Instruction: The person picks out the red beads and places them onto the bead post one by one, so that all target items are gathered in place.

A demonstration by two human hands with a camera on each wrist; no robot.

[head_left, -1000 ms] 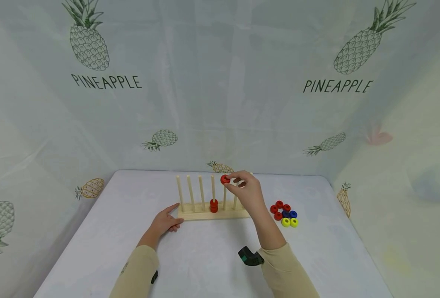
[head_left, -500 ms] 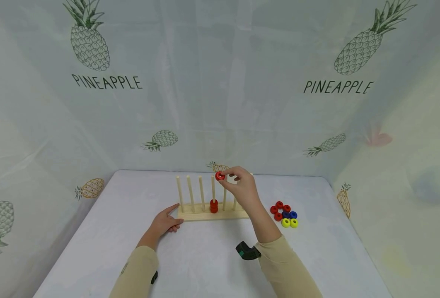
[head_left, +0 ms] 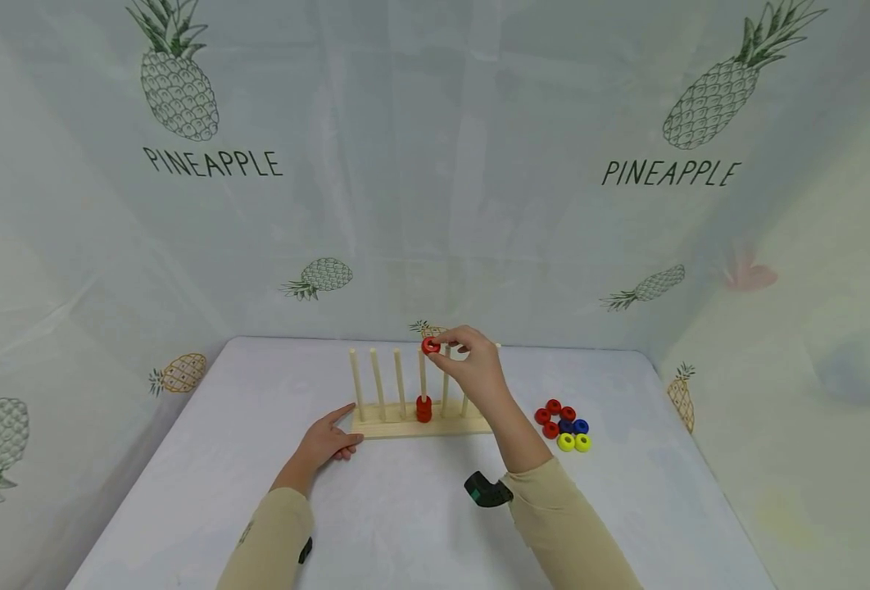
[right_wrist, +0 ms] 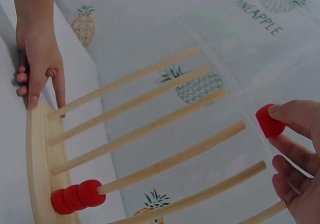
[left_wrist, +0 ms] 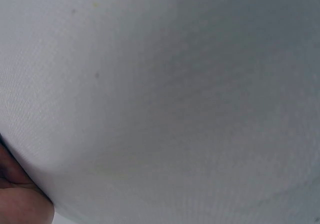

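Thumb and index finger of my right hand (head_left: 475,369) pinch a red ring bead (head_left: 431,346) at the tip of the fourth peg from the left. The right wrist view shows the bead (right_wrist: 270,121) just past that peg's end (right_wrist: 240,129), not threaded on it. Three red beads (right_wrist: 75,199) are stacked at the foot of the same peg. My left hand (head_left: 323,441) grips the left end of the wooden peg rack (head_left: 391,428), thumb at the front, index finger behind. In the left wrist view only a bit of the hand (left_wrist: 22,204) shows, at the lower left.
Right of the rack lie loose beads on the white table (head_left: 405,508): several red beads (head_left: 543,416), two blue beads (head_left: 581,427) and two yellow beads (head_left: 566,442). The other pegs (head_left: 378,383) stand upright, the rightmost partly hidden by the right arm. A pineapple-print curtain (head_left: 435,205) hangs behind.
My right hand has carried the red bead left and slightly up, from near the fifth peg to the fourth peg's tip. The left hand and the rack have stayed put.
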